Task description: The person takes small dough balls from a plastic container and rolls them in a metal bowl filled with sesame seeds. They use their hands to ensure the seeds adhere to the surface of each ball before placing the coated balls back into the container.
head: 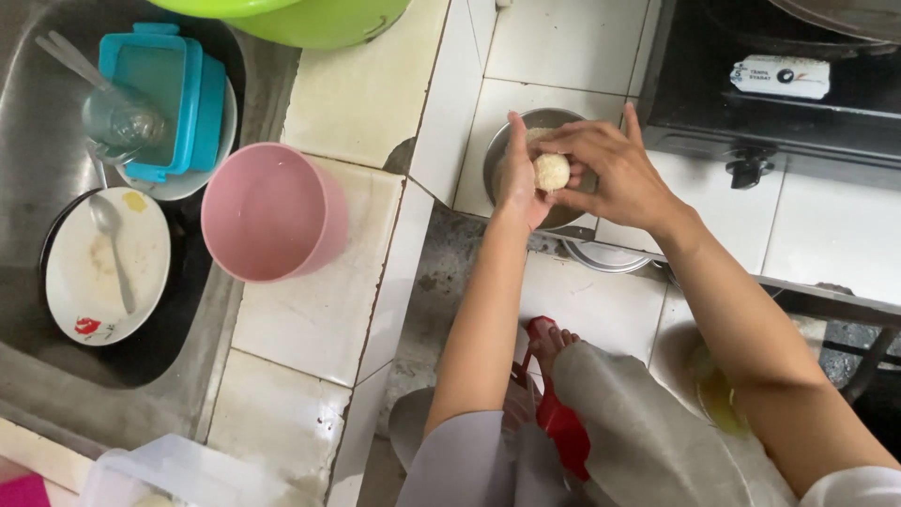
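Pale dough, rolled into a ball (552, 172), sits between both hands: the left hand (519, 178) cups it from below with fingers nearly straight, while the right hand (615, 174) curls its fingers (563, 141) over the top, touching it. Just behind the fingers a steel bowl (511, 141) rests on the tiled surface (563, 47). Well off to the left stands a pink bucket (272, 211).

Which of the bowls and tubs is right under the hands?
The metal bowl on the tiled ledge, beneath both hands shaping a pale dough ball. The pink tub and green tub stand off toward the sink.
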